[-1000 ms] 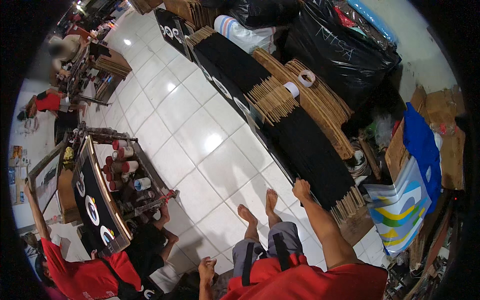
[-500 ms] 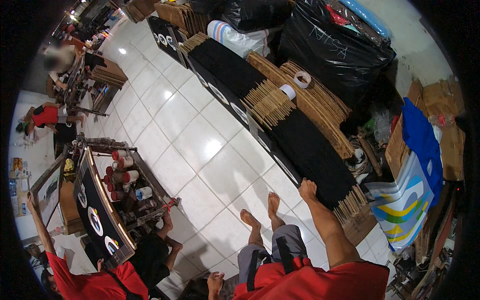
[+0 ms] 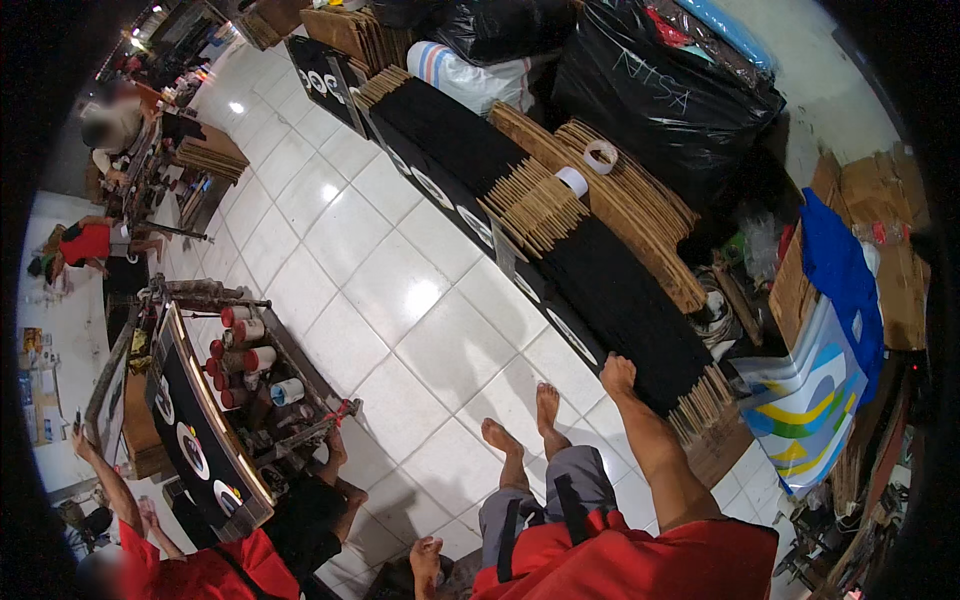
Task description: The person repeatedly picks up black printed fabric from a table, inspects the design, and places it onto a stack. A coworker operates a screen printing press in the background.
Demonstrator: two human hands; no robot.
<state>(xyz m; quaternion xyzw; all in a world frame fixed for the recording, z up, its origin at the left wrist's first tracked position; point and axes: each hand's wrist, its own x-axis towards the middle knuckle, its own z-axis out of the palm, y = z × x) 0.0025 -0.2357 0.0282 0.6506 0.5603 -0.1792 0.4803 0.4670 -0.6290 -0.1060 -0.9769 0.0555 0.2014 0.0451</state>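
My right hand [image 3: 618, 374] is closed on the near corner of a black fabric-covered board [image 3: 570, 328] printed with white round designs. That board is the front one of a long row of black fabric-covered boards [image 3: 630, 300] standing tightly on edge, their bare brown ends showing. At the lower edge, my left hand [image 3: 427, 560] hangs low beside my left leg. Its fingers are curled in, and nothing shows in them.
Curved bare boards [image 3: 600, 215] and white tape rolls [image 3: 601, 157] lie behind the row, beside large black plastic bags [image 3: 665, 95]. On the left, a co-worker in red [image 3: 215, 565] sits at a printing stand with a black panel [image 3: 190, 440] and paint pots [image 3: 240, 350]. White tiles [image 3: 390, 270] floor the aisle.
My right hand stays on the board's corner, and my left hand rises slightly. The co-worker's hand and the frame by it have shifted, the frame now seen more edge-on. My view turns slightly.
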